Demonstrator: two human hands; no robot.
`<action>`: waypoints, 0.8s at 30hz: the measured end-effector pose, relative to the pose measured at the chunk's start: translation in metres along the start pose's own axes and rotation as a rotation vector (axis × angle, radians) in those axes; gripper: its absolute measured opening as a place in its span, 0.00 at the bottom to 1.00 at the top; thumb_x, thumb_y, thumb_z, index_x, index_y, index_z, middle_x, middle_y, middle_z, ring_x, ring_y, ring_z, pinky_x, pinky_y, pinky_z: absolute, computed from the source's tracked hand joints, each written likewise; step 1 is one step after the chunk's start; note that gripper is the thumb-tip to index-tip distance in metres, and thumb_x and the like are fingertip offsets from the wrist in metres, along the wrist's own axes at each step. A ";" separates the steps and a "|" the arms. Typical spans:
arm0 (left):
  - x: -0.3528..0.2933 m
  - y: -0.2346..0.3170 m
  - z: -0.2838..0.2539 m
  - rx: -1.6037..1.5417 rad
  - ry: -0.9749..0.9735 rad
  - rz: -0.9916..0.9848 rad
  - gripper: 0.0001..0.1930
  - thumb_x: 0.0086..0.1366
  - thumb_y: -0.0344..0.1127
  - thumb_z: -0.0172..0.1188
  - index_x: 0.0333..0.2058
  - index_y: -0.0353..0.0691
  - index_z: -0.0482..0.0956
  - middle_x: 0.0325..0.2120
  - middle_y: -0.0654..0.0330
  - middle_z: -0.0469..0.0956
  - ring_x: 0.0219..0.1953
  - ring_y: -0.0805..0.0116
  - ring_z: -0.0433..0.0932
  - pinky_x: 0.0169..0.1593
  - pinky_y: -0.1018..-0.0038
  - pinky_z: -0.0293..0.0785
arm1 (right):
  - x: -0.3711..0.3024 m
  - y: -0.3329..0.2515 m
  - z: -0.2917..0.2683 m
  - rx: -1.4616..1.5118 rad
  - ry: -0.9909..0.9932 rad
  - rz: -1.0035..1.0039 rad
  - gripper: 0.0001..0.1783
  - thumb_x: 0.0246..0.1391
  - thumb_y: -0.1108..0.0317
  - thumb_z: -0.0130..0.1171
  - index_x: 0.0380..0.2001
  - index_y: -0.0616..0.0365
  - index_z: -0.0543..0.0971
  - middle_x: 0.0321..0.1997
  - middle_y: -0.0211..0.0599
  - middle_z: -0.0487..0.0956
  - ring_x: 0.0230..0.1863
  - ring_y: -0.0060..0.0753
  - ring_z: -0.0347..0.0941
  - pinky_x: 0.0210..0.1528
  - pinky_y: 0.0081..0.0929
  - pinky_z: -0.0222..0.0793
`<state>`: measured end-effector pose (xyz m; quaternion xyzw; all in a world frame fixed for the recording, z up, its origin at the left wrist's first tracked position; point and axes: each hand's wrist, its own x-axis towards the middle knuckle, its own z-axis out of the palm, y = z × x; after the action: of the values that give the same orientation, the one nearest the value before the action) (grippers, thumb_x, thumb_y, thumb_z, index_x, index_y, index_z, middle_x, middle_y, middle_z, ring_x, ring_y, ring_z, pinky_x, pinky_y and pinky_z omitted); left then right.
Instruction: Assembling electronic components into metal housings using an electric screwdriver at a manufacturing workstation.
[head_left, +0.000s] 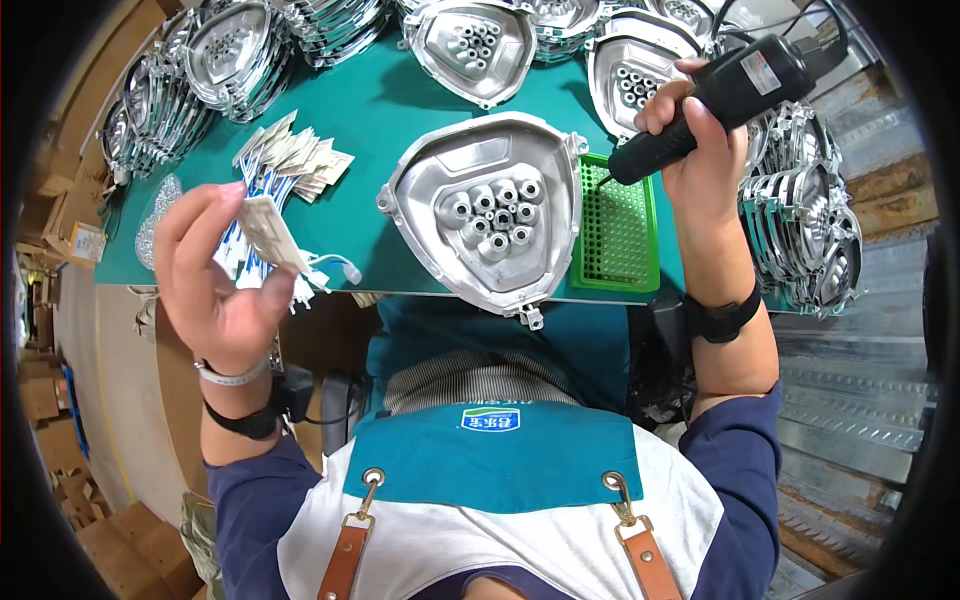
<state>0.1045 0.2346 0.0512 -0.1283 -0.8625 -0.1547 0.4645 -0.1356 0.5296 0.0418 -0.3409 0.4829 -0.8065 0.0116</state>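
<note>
My left hand (220, 300) is closed on a pale flat board (268, 232) with blue and white wires ending in a small white connector, above the table's left part. In my right hand (710, 165) is a black electric screwdriver (750, 85), tilted so its tip points down to the left. That tip is over the upper left of a green screw tray (653, 255) full of small holes. Between my hands a silver, rounded-triangular metal housing (425, 215) lies on the table's front edge, a cluster of round sockets in its middle.
A heap of similar wired boards (320, 165) lies beyond my left hand on the green table (360, 110). Stacked housings (235, 55) line the back left, with more stacks (800, 225) at the right. A clear bag (157, 220) sits at the left edge.
</note>
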 end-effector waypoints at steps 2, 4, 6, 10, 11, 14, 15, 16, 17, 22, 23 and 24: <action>-0.006 0.007 0.008 -0.077 0.041 -0.073 0.29 0.53 0.47 0.65 0.46 0.30 0.72 0.43 0.50 0.70 0.45 0.59 0.71 0.49 0.68 0.66 | 0.007 0.003 -0.005 0.017 -0.130 0.010 0.18 0.49 0.73 0.54 0.44 0.66 0.66 0.21 0.37 0.71 0.25 0.29 0.68 0.30 0.28 0.66; -0.008 0.011 0.011 -0.053 0.018 -0.077 0.29 0.57 0.48 0.61 0.46 0.26 0.70 0.44 0.47 0.69 0.46 0.56 0.70 0.53 0.64 0.65 | 0.014 0.005 -0.008 0.092 -0.356 0.045 0.19 0.49 0.71 0.54 0.45 0.65 0.66 0.22 0.37 0.71 0.24 0.29 0.68 0.30 0.28 0.65; -0.011 0.010 0.018 -0.108 0.089 -0.090 0.30 0.54 0.49 0.64 0.46 0.29 0.72 0.43 0.49 0.70 0.45 0.59 0.70 0.50 0.68 0.66 | 0.017 0.007 -0.006 0.119 -0.376 0.071 0.18 0.50 0.72 0.54 0.45 0.65 0.67 0.22 0.38 0.71 0.24 0.29 0.68 0.30 0.27 0.65; -0.014 0.021 0.025 -0.200 0.230 -0.206 0.31 0.53 0.51 0.64 0.46 0.28 0.71 0.42 0.48 0.70 0.46 0.58 0.69 0.50 0.66 0.65 | 0.012 0.011 0.016 -0.231 -0.003 0.051 0.17 0.53 0.71 0.53 0.45 0.65 0.66 0.25 0.35 0.71 0.25 0.27 0.68 0.31 0.25 0.65; -0.015 0.024 0.026 -0.227 0.256 -0.220 0.31 0.53 0.52 0.64 0.45 0.28 0.72 0.42 0.48 0.70 0.46 0.58 0.69 0.50 0.65 0.64 | 0.009 0.014 0.020 -0.293 0.084 0.008 0.17 0.53 0.73 0.54 0.45 0.65 0.66 0.26 0.35 0.71 0.26 0.26 0.69 0.31 0.24 0.66; -0.011 0.034 0.022 -0.365 0.172 -0.232 0.31 0.53 0.52 0.63 0.44 0.28 0.72 0.42 0.49 0.70 0.45 0.59 0.69 0.50 0.66 0.64 | -0.001 0.010 0.026 -0.432 0.271 -0.087 0.18 0.51 0.77 0.56 0.45 0.66 0.67 0.27 0.35 0.73 0.27 0.24 0.70 0.33 0.23 0.68; -0.005 0.041 0.022 -0.303 0.110 -0.252 0.30 0.51 0.52 0.65 0.43 0.30 0.73 0.40 0.50 0.71 0.42 0.59 0.70 0.48 0.67 0.65 | -0.005 0.006 0.028 -0.502 0.232 -0.082 0.18 0.51 0.77 0.56 0.45 0.67 0.67 0.28 0.35 0.73 0.28 0.24 0.71 0.33 0.22 0.68; 0.005 0.043 0.021 -0.239 -0.004 -0.189 0.28 0.49 0.51 0.67 0.41 0.33 0.75 0.36 0.52 0.73 0.39 0.59 0.71 0.45 0.67 0.66 | -0.007 0.004 0.030 -0.575 0.192 -0.078 0.18 0.51 0.76 0.56 0.45 0.67 0.67 0.28 0.35 0.73 0.28 0.24 0.71 0.33 0.22 0.68; 0.009 0.047 0.029 -0.225 -0.026 -0.177 0.27 0.47 0.49 0.68 0.40 0.35 0.76 0.35 0.54 0.73 0.38 0.59 0.71 0.44 0.66 0.67 | -0.010 0.003 0.029 -0.537 0.188 -0.082 0.18 0.51 0.76 0.56 0.45 0.68 0.67 0.28 0.36 0.73 0.29 0.25 0.71 0.34 0.22 0.69; 0.021 0.058 0.046 -0.069 -0.163 -0.086 0.24 0.47 0.48 0.66 0.37 0.34 0.77 0.33 0.54 0.73 0.37 0.57 0.71 0.42 0.65 0.67 | -0.013 -0.030 0.033 -0.249 0.289 -0.217 0.20 0.49 0.77 0.54 0.46 0.67 0.65 0.28 0.39 0.75 0.26 0.27 0.73 0.34 0.24 0.71; 0.020 0.059 0.047 -0.086 -0.176 -0.088 0.24 0.46 0.47 0.67 0.37 0.34 0.77 0.33 0.54 0.73 0.37 0.56 0.71 0.42 0.65 0.67 | -0.013 -0.040 0.035 -0.185 0.292 -0.232 0.19 0.50 0.75 0.52 0.46 0.66 0.65 0.28 0.39 0.74 0.26 0.28 0.72 0.36 0.26 0.70; 0.020 0.060 0.048 -0.102 -0.188 -0.089 0.24 0.46 0.47 0.67 0.37 0.34 0.77 0.33 0.55 0.73 0.37 0.56 0.71 0.42 0.65 0.67 | -0.014 -0.050 0.038 -0.119 0.292 -0.247 0.19 0.51 0.73 0.51 0.47 0.65 0.64 0.27 0.39 0.73 0.26 0.29 0.71 0.37 0.28 0.70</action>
<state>0.0791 0.3100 0.0516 -0.1271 -0.8981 -0.2061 0.3670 -0.0882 0.5318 0.0857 -0.2769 0.4809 -0.8127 -0.1778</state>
